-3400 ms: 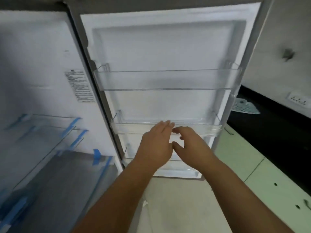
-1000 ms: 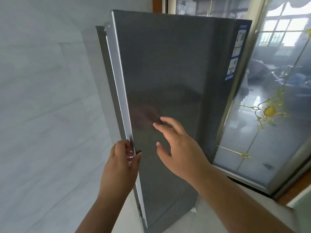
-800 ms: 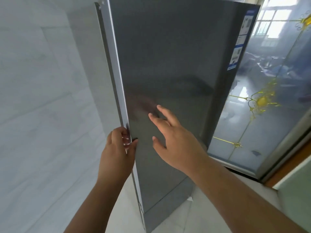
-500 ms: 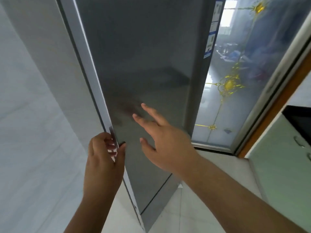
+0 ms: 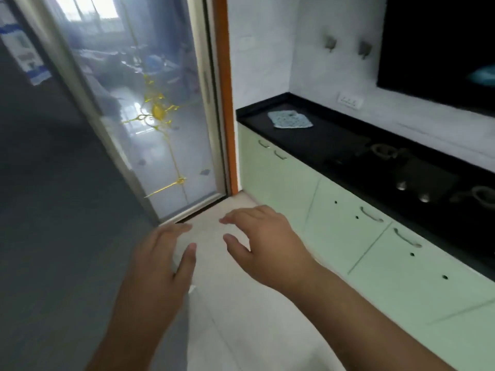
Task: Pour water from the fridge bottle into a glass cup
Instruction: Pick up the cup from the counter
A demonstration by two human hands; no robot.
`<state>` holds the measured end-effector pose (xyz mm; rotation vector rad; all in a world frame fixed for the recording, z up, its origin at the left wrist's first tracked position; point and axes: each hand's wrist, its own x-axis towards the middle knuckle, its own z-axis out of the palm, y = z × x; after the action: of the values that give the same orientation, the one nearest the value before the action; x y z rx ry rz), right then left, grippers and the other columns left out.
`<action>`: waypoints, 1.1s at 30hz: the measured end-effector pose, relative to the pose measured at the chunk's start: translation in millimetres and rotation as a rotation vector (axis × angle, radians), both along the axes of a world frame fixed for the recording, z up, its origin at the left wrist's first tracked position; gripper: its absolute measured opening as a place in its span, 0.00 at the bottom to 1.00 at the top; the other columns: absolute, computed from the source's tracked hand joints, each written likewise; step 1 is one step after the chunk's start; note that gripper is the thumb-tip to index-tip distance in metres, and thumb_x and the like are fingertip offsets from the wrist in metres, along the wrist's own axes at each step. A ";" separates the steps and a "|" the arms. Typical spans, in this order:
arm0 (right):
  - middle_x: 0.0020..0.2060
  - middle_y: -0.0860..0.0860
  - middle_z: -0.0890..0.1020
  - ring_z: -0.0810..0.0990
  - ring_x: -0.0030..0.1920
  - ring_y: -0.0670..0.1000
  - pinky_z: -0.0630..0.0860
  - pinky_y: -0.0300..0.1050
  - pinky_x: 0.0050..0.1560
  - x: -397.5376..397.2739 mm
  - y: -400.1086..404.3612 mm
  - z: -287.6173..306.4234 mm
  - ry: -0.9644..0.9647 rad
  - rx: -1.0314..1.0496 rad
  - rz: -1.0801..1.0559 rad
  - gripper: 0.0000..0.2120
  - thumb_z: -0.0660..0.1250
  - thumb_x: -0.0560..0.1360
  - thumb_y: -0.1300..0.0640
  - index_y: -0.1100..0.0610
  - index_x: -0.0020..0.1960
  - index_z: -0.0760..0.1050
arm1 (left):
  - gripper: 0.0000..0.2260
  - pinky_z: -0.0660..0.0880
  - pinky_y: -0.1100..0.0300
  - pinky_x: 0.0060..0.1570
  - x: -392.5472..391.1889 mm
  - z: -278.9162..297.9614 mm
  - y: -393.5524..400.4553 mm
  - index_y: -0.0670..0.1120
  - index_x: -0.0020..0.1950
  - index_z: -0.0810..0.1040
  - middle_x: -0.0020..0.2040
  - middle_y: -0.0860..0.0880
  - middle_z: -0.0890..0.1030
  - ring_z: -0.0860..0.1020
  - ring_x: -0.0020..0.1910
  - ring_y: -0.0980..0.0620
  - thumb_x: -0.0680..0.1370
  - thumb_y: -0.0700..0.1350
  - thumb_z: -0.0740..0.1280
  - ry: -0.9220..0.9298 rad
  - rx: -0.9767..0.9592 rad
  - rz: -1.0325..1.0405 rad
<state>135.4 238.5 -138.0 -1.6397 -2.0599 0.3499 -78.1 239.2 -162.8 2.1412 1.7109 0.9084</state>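
The grey fridge fills the left of the view with its door closed. My left hand hovers just right of the fridge face, fingers apart, holding nothing. My right hand floats beside it over the pale floor, fingers spread and empty. No bottle and no glass cup are in view.
A frosted glass door with gold ornament and an orange frame stands behind the fridge. A black countertop over pale green cabinets runs along the right, with a patterned cloth and a gas hob on it. Pale floor tiles lie below my hands.
My left hand has let go of the fridge door edge and both hands have come off the fridge. The view has swung right toward the countertop.
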 end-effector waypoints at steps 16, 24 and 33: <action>0.69 0.39 0.75 0.71 0.70 0.48 0.70 0.48 0.69 399.4 -270.0 14.4 0.030 -0.103 -1.035 0.17 0.63 0.82 0.44 0.43 0.70 0.73 | 0.14 0.72 0.56 0.64 458.9 23.3 -94.6 0.55 0.67 0.77 0.65 0.61 0.74 0.72 0.66 0.57 0.84 0.55 0.61 0.087 0.087 -0.902; 0.70 0.38 0.74 0.72 0.68 0.48 0.72 0.48 0.67 512.6 -392.5 0.0 0.055 -0.176 -1.345 0.18 0.63 0.81 0.43 0.42 0.71 0.72 | 0.15 0.74 0.54 0.63 638.0 8.0 -182.3 0.55 0.68 0.78 0.68 0.60 0.75 0.73 0.67 0.55 0.83 0.55 0.63 0.164 0.097 -1.184; 0.70 0.40 0.74 0.73 0.69 0.49 0.73 0.46 0.67 642.1 -459.9 -54.2 0.152 -0.283 -1.595 0.19 0.63 0.81 0.44 0.43 0.71 0.72 | 0.15 0.75 0.52 0.62 832.0 -55.5 -219.7 0.54 0.69 0.77 0.68 0.59 0.76 0.75 0.67 0.53 0.83 0.55 0.63 0.306 0.054 -1.414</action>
<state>777.6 -221.4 -192.2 -2.6655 -0.1587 0.1441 753.8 19.4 -218.3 2.7393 -0.0708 0.1774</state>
